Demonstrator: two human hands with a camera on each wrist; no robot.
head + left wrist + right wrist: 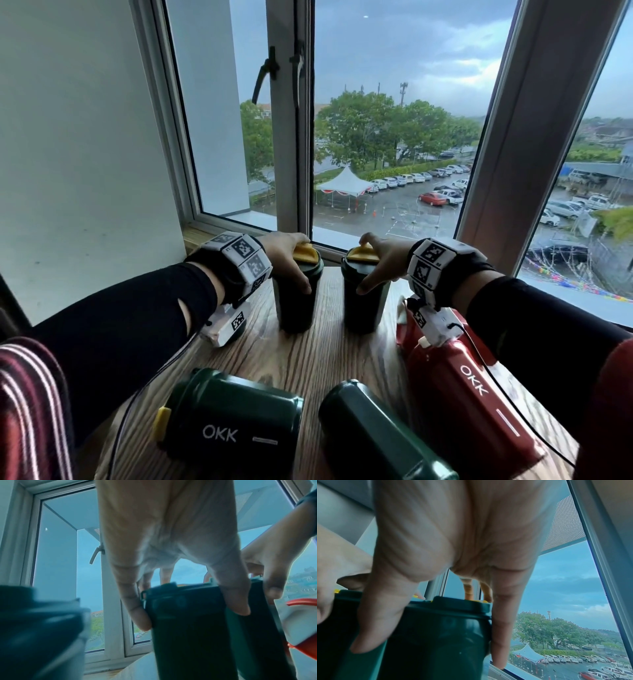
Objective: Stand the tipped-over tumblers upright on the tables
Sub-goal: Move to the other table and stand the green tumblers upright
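Observation:
Two dark green tumblers with yellow lids stand upright at the far end of the wooden table [308,356], close to the window. My left hand [287,257] grips the left upright tumbler [297,301] from above, thumb and fingers down its sides [188,635]. My right hand [380,263] grips the right upright tumbler [364,305] the same way [436,635]. Nearer to me, two green tumblers lie on their sides, one at the left [233,421] and one in the middle [380,438]. A red tumbler [469,394] lies tipped over under my right wrist.
The window frame [301,137] and its sill run just behind the upright tumblers. A white wall [85,171] closes the left side. Bare wood shows between the upright pair and the lying tumblers. Striped cloth [30,411] is at the lower left.

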